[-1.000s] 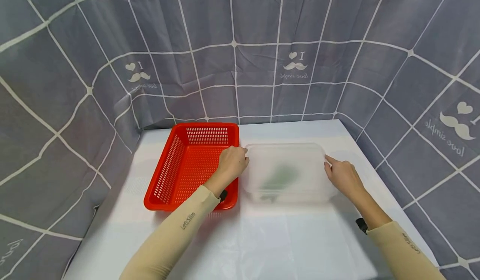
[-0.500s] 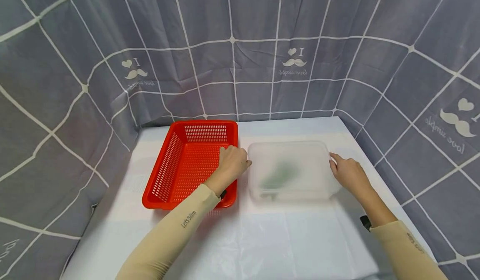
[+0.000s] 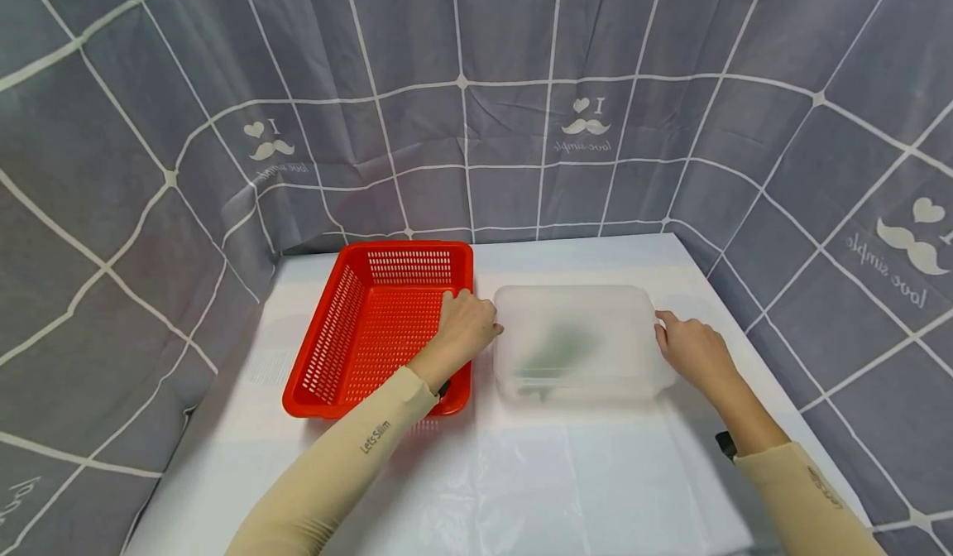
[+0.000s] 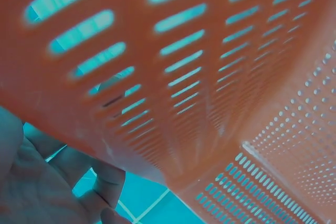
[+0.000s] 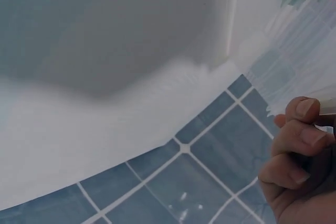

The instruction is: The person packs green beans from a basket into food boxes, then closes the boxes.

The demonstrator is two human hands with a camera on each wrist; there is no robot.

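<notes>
A frosted plastic box [image 3: 625, 357] stands on the table right of a red plastic basket [image 3: 375, 324]. A blurred green shape [image 3: 562, 347] shows through the box. My left hand [image 3: 465, 328] reaches across the basket's right rim and pinches the box's left edge with thumb and index finger; in the left wrist view its curled fingers [image 4: 107, 182] are outside the slotted basket wall [image 4: 152, 82]. My right hand [image 3: 696, 353] pinches the box's right edge, its fingertips [image 5: 310, 135] curled against the rim in the right wrist view. What the green thing is cannot be made out.
A white-covered table [image 3: 536, 473] carries both containers. A grey curtain [image 3: 417, 51] with white grid lines hangs behind and at both sides. The basket has slotted walls and a perforated bottom, with nothing visible in it.
Both hands and the frosted box have shifted slightly to the right since a second ago. In the last half second they have hardly moved. The basket has stayed in place.
</notes>
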